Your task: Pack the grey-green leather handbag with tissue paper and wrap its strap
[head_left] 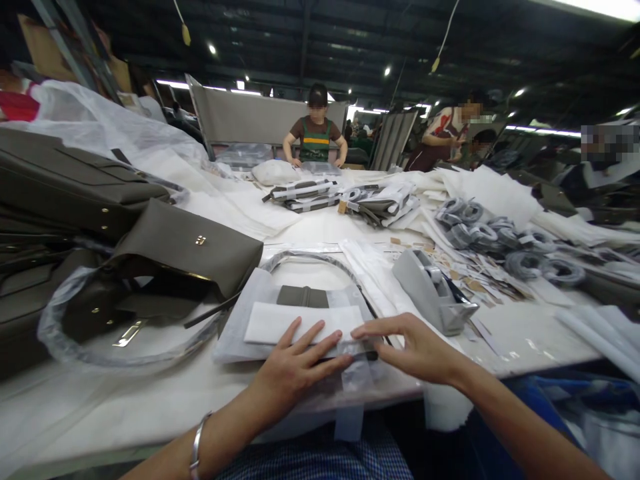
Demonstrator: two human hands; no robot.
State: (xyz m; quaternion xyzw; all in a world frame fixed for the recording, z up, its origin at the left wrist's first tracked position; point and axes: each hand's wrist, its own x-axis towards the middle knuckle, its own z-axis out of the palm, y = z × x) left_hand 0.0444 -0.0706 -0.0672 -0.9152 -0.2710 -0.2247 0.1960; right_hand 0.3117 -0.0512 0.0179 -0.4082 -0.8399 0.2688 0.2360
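Note:
A dark olive handbag lies in front of me, wrapped in translucent white sheet, with its wrapped handle arching away from me. Across its lower part rests a folded white padding sheet. My left hand presses flat on the near edge of this padding, fingers spread. At the bag's near right corner, my right hand touches the wrapping with its fingertips, index finger stretched out and fingers apart. A translucent strip hangs over the table edge below my hands.
Left stands an open olive handbag, beside more bags. A grey tape dispenser sits right of my work. Wrapped straps, coiled straps and loose tags lie farther off. Across the table stands a person.

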